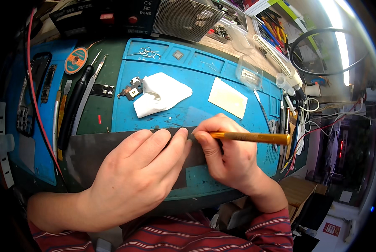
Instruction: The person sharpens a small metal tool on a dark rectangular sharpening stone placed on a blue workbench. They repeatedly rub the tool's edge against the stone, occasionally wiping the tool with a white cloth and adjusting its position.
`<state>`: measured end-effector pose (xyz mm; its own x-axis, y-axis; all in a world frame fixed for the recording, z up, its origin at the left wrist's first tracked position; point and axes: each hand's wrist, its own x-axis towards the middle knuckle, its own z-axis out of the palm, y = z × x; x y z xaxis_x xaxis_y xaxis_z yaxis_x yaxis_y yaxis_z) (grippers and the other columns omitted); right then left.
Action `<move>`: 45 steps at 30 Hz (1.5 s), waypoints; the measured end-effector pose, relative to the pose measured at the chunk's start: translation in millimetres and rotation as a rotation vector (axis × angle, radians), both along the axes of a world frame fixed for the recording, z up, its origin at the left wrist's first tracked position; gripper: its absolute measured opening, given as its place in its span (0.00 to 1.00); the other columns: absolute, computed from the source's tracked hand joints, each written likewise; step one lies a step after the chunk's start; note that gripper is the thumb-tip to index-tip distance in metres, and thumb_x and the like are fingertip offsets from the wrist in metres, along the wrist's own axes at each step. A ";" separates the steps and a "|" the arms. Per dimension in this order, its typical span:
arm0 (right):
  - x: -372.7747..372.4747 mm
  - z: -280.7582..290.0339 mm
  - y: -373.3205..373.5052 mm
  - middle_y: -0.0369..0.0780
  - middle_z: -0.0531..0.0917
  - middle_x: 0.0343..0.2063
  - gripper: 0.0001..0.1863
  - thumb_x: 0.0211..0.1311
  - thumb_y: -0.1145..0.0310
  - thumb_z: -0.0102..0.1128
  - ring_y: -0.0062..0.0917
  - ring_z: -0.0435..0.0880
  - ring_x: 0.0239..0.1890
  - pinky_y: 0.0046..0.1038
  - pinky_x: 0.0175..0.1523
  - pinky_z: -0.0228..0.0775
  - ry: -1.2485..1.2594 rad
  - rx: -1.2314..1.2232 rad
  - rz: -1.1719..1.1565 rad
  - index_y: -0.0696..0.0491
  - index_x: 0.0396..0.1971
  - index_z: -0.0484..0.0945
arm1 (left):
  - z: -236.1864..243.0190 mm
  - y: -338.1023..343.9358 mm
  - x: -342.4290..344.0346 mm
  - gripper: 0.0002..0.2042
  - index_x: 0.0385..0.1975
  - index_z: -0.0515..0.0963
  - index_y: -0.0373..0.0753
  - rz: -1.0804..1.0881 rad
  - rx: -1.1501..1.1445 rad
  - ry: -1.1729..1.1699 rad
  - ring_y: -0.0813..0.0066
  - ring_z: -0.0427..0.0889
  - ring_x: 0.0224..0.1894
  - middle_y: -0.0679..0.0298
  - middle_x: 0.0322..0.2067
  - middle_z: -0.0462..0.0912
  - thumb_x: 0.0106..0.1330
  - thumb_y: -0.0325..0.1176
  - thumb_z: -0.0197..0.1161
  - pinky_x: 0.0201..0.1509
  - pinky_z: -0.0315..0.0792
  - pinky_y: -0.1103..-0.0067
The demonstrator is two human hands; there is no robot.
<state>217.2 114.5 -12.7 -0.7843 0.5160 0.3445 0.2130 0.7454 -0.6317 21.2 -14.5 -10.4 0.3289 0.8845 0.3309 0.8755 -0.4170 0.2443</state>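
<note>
A dark grey, flat strip lies across the near part of the blue work mat. My left hand rests over it, back up, its index finger and thumb close together; anything between them is hidden. In my right hand is a slim gold pen-shaped tool, pinched between thumb and fingers. Its rear end points right, while its tip is covered by my fingers beside the left fingertips. Beyond my hands lie a crumpled white tissue, a small dark circuit part and a cream rectangular pad.
On the left are a solder wick spool, a black-handled tool, tweezers and an open phone frame. A red cable crosses there. A razor blade in a clear box and several slim tools lie right.
</note>
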 end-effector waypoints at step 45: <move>3.8 -2.3 2.5 0.43 0.84 0.33 0.04 0.74 0.77 0.69 0.38 0.84 0.29 0.35 0.33 0.76 -0.007 0.015 -0.057 0.58 0.42 0.81 | -0.8 0.4 -1.8 0.21 0.56 0.88 0.30 0.002 -0.003 0.005 0.64 0.83 0.58 0.57 0.63 0.85 0.63 0.29 0.67 0.63 0.79 0.67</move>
